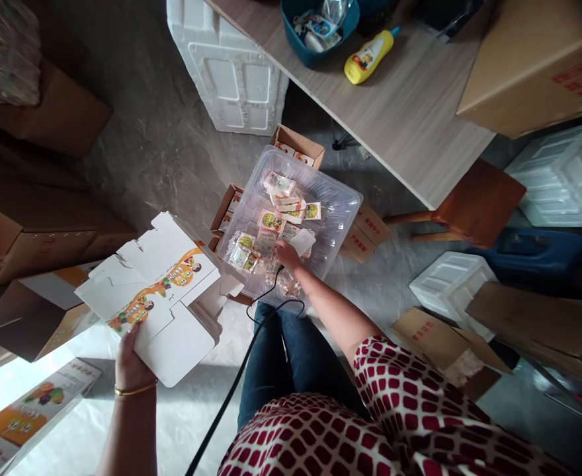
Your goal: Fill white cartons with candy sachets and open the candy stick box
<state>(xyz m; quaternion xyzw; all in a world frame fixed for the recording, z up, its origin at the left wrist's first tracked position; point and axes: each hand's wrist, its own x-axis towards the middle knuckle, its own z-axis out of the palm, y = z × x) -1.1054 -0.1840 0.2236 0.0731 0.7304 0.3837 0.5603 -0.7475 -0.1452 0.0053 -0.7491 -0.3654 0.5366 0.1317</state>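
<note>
My left hand (pixel 131 360) grips the near edge of a flat, unfolded white carton (pixel 159 291) printed with orange cartoon figures, held up at the lower left. My right hand (pixel 287 254) reaches into a clear plastic tub (pixel 340 205) in front of my knees, its fingers closed on a small white packet (pixel 303 241). Several small colourful sachets (pixel 271 221) lie loose in the tub. A black cable (pixel 251 344) runs across my lap toward the right hand.
The tub rests on open brown cardboard boxes (pixel 298 144). A wooden table (pixel 410 112) holds a yellow bottle (pixel 368 58), a blue bin (pixel 315 30) and a large carton (pixel 534 66). White foam boxes (pixel 231 73), a wooden stool (pixel 474 205) and more cardboard boxes (pixel 33 238) surround me.
</note>
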